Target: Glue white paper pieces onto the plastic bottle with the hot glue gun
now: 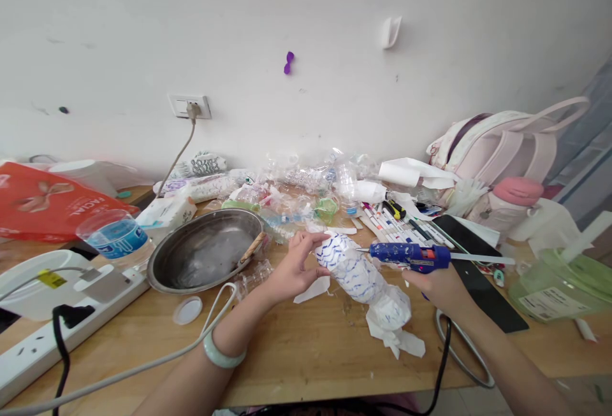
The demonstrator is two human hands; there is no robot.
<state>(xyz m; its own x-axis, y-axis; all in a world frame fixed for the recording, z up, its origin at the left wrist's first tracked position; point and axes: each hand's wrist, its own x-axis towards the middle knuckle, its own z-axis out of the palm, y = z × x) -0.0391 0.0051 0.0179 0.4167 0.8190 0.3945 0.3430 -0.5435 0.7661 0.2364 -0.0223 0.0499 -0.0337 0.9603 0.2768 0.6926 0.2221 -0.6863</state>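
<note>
Currently our left hand (292,269) pinches the left end of the paper-wrapped bottle (358,276), which lies on its side on the table (306,346), right of the metal bowl (205,250). Our right hand (437,287) is closed round the glue gun (411,255), nozzle at the wrap. It looks light and crushable, with the paper loose at the right end, so hold the firmer left end. Hidden: the gun's trigger, the bottle's 2 ends, any glue.

A steel bowl (205,255), a white power strip (29,347), a water bottle (117,235), scattered markers (396,225) and a pale pink backpack (497,142) crowd my wooden desk (306,355) beneath a plugged wall socket (190,107).
</note>
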